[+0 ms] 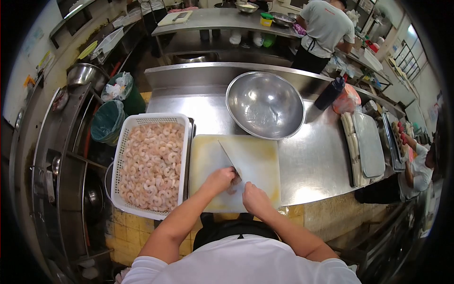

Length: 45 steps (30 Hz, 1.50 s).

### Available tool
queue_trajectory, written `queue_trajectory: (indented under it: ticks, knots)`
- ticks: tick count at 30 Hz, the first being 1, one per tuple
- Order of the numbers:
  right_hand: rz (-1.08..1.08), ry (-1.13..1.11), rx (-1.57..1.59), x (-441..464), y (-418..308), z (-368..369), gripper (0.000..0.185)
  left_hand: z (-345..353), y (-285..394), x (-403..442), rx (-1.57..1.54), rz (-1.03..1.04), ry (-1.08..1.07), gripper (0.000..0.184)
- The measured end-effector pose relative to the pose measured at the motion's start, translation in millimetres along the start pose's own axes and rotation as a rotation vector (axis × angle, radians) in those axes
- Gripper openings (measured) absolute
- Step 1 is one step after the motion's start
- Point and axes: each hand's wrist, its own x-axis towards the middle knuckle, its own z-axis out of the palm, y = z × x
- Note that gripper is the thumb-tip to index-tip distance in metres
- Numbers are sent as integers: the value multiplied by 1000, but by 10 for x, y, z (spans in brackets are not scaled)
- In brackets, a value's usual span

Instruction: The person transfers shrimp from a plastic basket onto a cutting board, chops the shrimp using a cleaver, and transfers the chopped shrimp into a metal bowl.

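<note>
My right hand is closed around the handle of a kitchen knife, its blade slanting up and to the left over the cutting board. Beside the blade, my left hand has its fingers curled on a peeled shrimp, pressing it to the board; the hand hides part of it. To the left stands a white perforated basket heaped with peeled shrimp. Beyond the board sits a large steel bowl with a little wetness at its bottom.
A dark squeeze bottle and a pinkish plastic bag stand at the back right of the steel table. Farther right are stacked trays. Lined bins are at the left. One co-worker stands behind, another at right.
</note>
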Motion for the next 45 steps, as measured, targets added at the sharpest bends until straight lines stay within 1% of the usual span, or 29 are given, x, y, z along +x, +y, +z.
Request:
queue_trajectory:
  ticks: [1,4,7,10,13,16,19,22,25,28,31,34,37,40,43,45]
  knots:
    - [12,13,1,45,-51,1,17,0,-11,-23,7,6,2,13]
    - [15,-54,-8,-191,-153,-222,13,-59,18,-28,7,11,-17,14]
    - [-11,-42,-8,-59,-43,1,14,21,-36,-62,10,11,1,15]
    - [27,3,10,155,-115,-14,17,29,-49,-56,28,30,-19,15]
    - [42,-61,26,-113,-225,-230,16,29,-31,-72,11,25,18,15]
    - [-16,6,20,18,-16,156,15,53,-24,-110,-15,4,48,13]
    - [29,-6,16,244,-74,159,16,-42,8,-117,0,13,0,11]
    - [50,-30,14,186,-140,-58,15,-181,165,-141,-152,-134,86,10]
    - [53,-51,31,-36,-186,-215,16,-366,287,-234,-60,28,103,11]
    - [52,-51,42,-123,-179,-124,19,-267,212,-259,-55,-42,-3,9]
    - [-48,-7,16,24,-62,148,19,-101,111,-279,-53,-19,77,8]
    - [-8,5,24,33,-117,56,18,-86,116,-291,-63,-54,47,6]
    - [0,-54,23,-142,-206,-140,19,-80,114,-304,-95,-103,18,8]
    - [-41,-7,18,23,-111,90,18,-98,170,-318,-81,-69,162,9]
    - [-41,17,20,133,-174,21,16,-221,248,-341,36,-28,185,8]
    - [-31,-2,35,-32,-255,-134,16,-178,179,-356,20,-39,177,7]
